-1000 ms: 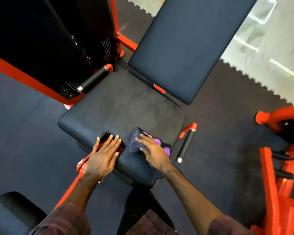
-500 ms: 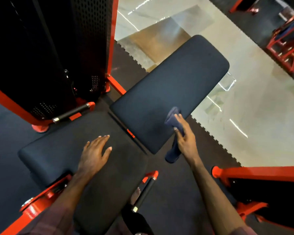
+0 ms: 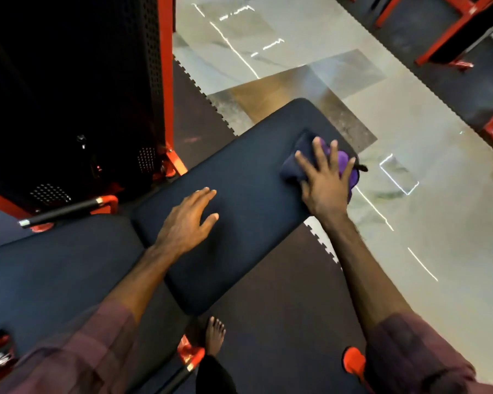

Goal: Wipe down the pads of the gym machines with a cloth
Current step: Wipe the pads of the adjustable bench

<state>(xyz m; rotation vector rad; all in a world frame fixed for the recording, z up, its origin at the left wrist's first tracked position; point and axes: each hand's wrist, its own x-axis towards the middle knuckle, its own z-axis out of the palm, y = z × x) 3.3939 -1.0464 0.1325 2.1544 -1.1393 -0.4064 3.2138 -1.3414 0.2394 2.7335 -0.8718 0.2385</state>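
Your right hand [image 3: 326, 180], fingers spread flat, presses the crumpled navy-and-purple cloth [image 3: 305, 155] onto the far end of the long dark padded backrest [image 3: 248, 194]. Your left hand [image 3: 187, 223] rests flat and empty mid-backrest. Next, likely sweep the cloth toward that hand.
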